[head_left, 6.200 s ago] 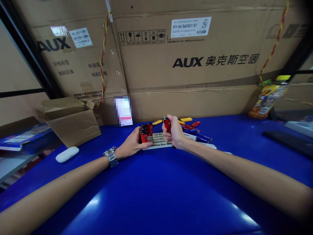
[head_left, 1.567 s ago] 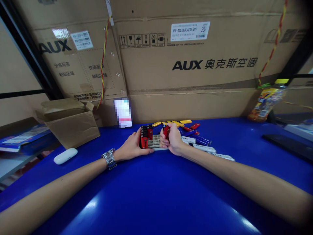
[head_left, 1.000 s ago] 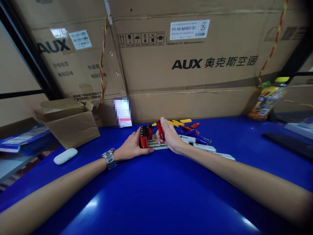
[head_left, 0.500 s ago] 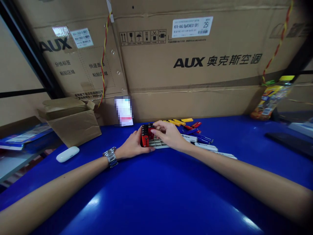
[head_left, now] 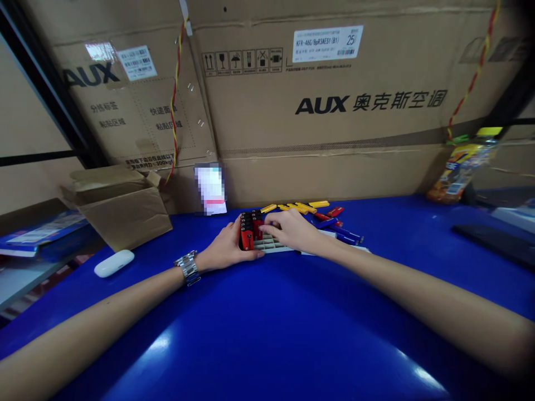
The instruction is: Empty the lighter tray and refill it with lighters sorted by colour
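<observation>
A grey grid tray (head_left: 273, 245) lies on the blue table (head_left: 267, 323). Several red lighters (head_left: 246, 233) stand upright in its left compartments. My left hand (head_left: 225, 249), with a metal watch on the wrist, grips the tray's left end, thumb along the front edge. My right hand (head_left: 292, 231) reaches over the tray from the right. Its fingertips are closed on a red lighter (head_left: 258, 225) that stands in a compartment beside the others. Loose yellow, red and blue lighters (head_left: 321, 214) lie just behind and to the right of my right hand.
A large AUX carton (head_left: 334, 111) walls off the back of the table. A small open cardboard box (head_left: 121, 209) and a white oval case (head_left: 114, 263) sit at the left. A yellow-capped bottle (head_left: 463, 164) and a flat black object (head_left: 493, 240) are at the right.
My right hand brought a red lighter from above the tray's middle leftward and down into a compartment next to the standing row. My left hand kept its hold on the tray.
</observation>
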`<action>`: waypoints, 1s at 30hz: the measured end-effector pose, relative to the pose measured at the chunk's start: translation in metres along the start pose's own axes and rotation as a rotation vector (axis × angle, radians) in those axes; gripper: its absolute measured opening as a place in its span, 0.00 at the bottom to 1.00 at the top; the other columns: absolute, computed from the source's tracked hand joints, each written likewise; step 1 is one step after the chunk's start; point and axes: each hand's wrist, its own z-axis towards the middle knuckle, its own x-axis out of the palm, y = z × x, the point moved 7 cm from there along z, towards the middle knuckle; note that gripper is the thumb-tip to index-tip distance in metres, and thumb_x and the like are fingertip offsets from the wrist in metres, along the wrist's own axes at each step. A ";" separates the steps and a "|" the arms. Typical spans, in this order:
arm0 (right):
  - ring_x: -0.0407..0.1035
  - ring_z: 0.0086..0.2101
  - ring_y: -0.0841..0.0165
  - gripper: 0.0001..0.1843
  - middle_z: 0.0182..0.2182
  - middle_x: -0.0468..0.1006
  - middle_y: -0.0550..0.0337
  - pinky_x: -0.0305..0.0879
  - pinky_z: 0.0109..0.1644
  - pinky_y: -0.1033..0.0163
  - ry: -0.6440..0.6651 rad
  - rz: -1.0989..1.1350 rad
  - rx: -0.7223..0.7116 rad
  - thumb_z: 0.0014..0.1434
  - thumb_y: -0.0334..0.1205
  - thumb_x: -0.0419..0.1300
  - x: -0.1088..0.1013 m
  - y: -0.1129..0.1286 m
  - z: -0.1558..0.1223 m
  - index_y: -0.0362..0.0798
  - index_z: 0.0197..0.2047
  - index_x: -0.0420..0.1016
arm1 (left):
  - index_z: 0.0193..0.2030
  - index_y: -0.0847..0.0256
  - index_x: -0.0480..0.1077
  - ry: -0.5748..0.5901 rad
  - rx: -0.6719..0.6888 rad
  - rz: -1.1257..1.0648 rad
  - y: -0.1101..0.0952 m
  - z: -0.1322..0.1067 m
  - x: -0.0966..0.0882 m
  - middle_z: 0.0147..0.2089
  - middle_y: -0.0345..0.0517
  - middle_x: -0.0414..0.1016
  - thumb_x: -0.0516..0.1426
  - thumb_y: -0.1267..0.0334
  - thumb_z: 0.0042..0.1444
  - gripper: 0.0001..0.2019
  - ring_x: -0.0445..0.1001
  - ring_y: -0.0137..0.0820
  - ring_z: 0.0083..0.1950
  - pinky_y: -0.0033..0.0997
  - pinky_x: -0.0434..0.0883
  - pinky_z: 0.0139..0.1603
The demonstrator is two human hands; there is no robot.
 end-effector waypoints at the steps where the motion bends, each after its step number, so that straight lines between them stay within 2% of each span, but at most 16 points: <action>1: 0.55 0.19 0.73 0.15 0.18 0.67 0.64 0.46 0.28 0.64 -0.014 -0.007 0.005 0.59 0.44 0.58 0.000 -0.001 -0.001 0.48 0.23 0.69 | 0.58 0.58 0.58 -0.004 -0.003 0.011 0.000 0.000 0.000 0.53 0.54 0.68 0.63 0.48 0.45 0.35 0.68 0.49 0.53 0.56 0.65 0.54; 7: 0.56 0.19 0.72 0.06 0.19 0.70 0.64 0.47 0.28 0.64 -0.098 -0.044 0.059 0.58 0.41 0.56 -0.010 -0.003 -0.001 0.49 0.35 0.72 | 0.57 0.58 0.59 -0.010 -0.020 0.077 -0.002 0.001 -0.001 0.51 0.53 0.70 0.64 0.47 0.44 0.35 0.70 0.47 0.50 0.54 0.67 0.52; 12: 0.56 0.19 0.71 0.07 0.18 0.69 0.59 0.46 0.28 0.62 -0.040 -0.211 0.173 0.54 0.39 0.58 -0.036 -0.018 0.007 0.48 0.27 0.74 | 0.59 0.59 0.58 -0.011 -0.048 0.054 0.000 0.000 -0.001 0.53 0.55 0.69 0.64 0.46 0.44 0.37 0.69 0.49 0.53 0.56 0.65 0.54; 14: 0.59 0.22 0.69 0.06 0.22 0.70 0.56 0.48 0.29 0.61 0.013 -0.370 0.293 0.53 0.39 0.57 -0.051 -0.036 0.007 0.49 0.30 0.76 | 0.59 0.59 0.58 -0.009 -0.047 0.032 0.001 0.000 -0.001 0.53 0.55 0.69 0.64 0.46 0.44 0.38 0.68 0.50 0.53 0.57 0.65 0.54; 17: 0.63 0.23 0.65 0.06 0.22 0.71 0.52 0.51 0.28 0.60 0.162 -0.537 0.490 0.50 0.37 0.58 -0.068 -0.073 -0.001 0.47 0.29 0.76 | 0.59 0.58 0.58 -0.004 -0.041 0.018 0.001 0.000 0.000 0.53 0.55 0.69 0.63 0.47 0.44 0.37 0.69 0.50 0.53 0.58 0.65 0.54; 20: 0.66 0.23 0.64 0.04 0.23 0.73 0.51 0.54 0.27 0.61 0.367 -0.583 0.630 0.47 0.32 0.59 -0.071 -0.110 -0.014 0.45 0.28 0.76 | 0.59 0.58 0.59 -0.001 -0.038 0.029 0.001 0.000 0.000 0.53 0.56 0.69 0.63 0.48 0.45 0.36 0.69 0.50 0.53 0.59 0.65 0.54; 22: 0.67 0.23 0.66 0.05 0.24 0.74 0.52 0.56 0.26 0.62 0.462 -0.566 0.661 0.49 0.33 0.59 -0.068 -0.126 -0.022 0.45 0.29 0.76 | 0.59 0.59 0.59 -0.002 -0.033 0.033 0.000 0.000 -0.001 0.53 0.56 0.69 0.63 0.48 0.45 0.36 0.68 0.50 0.54 0.58 0.65 0.54; 25: 0.68 0.24 0.66 0.09 0.24 0.75 0.52 0.57 0.26 0.63 0.501 -0.586 0.689 0.52 0.41 0.60 -0.065 -0.141 -0.029 0.44 0.31 0.76 | 0.59 0.59 0.58 0.003 -0.024 0.020 0.000 -0.001 0.000 0.54 0.56 0.69 0.63 0.48 0.45 0.36 0.69 0.50 0.54 0.58 0.66 0.54; 27: 0.69 0.25 0.66 0.12 0.24 0.75 0.53 0.57 0.26 0.63 0.520 -0.614 0.686 0.53 0.45 0.60 -0.064 -0.145 -0.031 0.43 0.31 0.75 | 0.60 0.58 0.56 0.007 -0.018 0.006 0.000 -0.001 0.001 0.54 0.56 0.69 0.63 0.48 0.46 0.37 0.69 0.50 0.54 0.58 0.66 0.53; 30: 0.69 0.25 0.66 0.11 0.24 0.75 0.53 0.57 0.26 0.64 0.538 -0.611 0.628 0.54 0.44 0.59 -0.061 -0.145 -0.029 0.43 0.30 0.74 | 0.60 0.59 0.56 0.006 -0.023 0.003 0.000 -0.001 0.001 0.54 0.56 0.69 0.63 0.48 0.46 0.37 0.69 0.50 0.53 0.58 0.66 0.53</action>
